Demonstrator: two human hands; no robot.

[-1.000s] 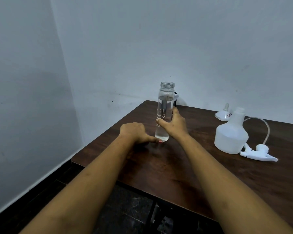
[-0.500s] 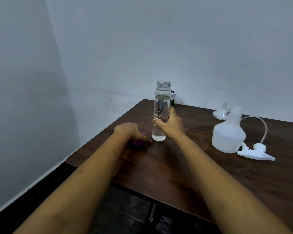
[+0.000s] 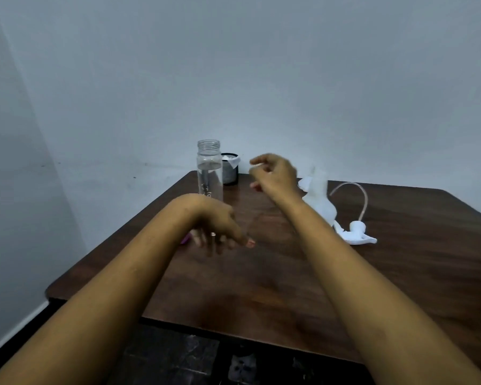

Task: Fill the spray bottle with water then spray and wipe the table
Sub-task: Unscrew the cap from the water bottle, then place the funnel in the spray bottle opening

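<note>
White spray bottle (image 3: pixel 320 200) stands on surface (image 3: pixel 406 262), looks unfilled, sprayer head (image 3: pixel 356 235) off beside it; water bottle (image 3: pixel 209 171) uncapped. Left hand (image 3: pixel 215 227), right hand (image 3: pixel 274 173): grips slack, empty. Filling, spraying, wiping remain.

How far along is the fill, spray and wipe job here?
Done: the water bottle stands uncapped, and the trigger head lies off the spray bottle on the table. In hand: nothing; the left hand and right hand hover, apparently empty. Left: pouring, refitting the head, spraying, wiping.
</note>
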